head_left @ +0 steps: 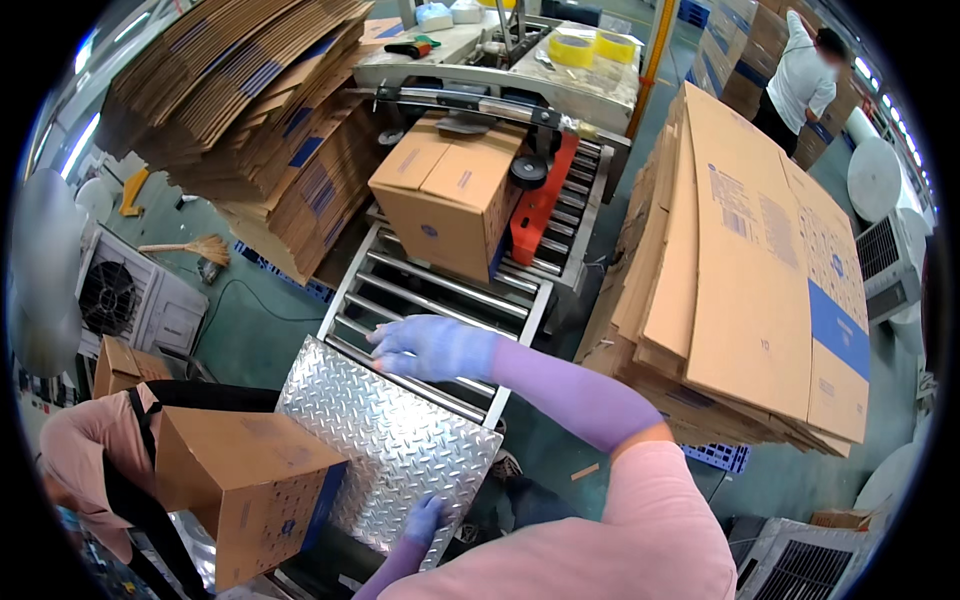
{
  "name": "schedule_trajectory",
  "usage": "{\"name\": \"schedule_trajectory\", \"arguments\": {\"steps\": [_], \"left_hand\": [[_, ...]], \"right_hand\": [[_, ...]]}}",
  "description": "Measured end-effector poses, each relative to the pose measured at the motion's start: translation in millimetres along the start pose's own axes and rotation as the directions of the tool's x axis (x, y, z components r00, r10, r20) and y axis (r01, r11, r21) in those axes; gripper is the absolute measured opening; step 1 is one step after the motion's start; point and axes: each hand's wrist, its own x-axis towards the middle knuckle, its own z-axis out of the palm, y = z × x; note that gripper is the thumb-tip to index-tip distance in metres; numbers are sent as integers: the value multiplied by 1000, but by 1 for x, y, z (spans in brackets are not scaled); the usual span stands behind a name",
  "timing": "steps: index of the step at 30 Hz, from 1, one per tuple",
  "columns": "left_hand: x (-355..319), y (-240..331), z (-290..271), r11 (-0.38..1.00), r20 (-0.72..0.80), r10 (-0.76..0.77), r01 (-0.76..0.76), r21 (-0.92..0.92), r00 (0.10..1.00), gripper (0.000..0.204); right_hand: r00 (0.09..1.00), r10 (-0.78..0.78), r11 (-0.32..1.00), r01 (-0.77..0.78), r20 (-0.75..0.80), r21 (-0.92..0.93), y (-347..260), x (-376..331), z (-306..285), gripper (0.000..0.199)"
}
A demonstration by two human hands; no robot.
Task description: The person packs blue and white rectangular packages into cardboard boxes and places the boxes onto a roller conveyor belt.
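My right hand (435, 347), in a light blue glove below a purple sleeve, reaches over the near end of the roller conveyor (437, 296). It is open, its fingers stretched to the left, and holds nothing. My left hand (424, 517), also gloved, is low over the silver diamond-plate table (385, 440), near its right edge; its fingers look extended and empty. Farther along the rollers, a closed cardboard box (440, 200) sits in the taping machine (470, 102), beside a red side guide (540, 205). An upright cardboard box (270, 510) stands at the plate's left side.
A person in pink (90, 440) is behind the left box. Flattened cartons form a tall stack (240, 130) at the left and another stack (740, 270) at the right. Yellow tape rolls (572, 50) lie on the machine top. A person in white (800, 85) stands far right.
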Motion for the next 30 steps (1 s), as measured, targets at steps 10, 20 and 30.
{"name": "schedule_trajectory", "arguments": {"steps": [10, 20, 30], "left_hand": [[-50, -110, -134, 970, -405, -25, -76, -233, 914, 34], [-93, -31, -113, 913, -4, 393, -391, -114, 919, 44], [-204, 37, -104, -311, 397, 917, -671, 673, -27, 46]], "right_hand": [[513, 222, 234, -854, -829, -465, -16, -325, -19, 60], [694, -454, 308, -467, -560, -829, -261, -260, 58, 26], [845, -63, 548, 474, 531, -689, -388, -138, 216, 19]]}}
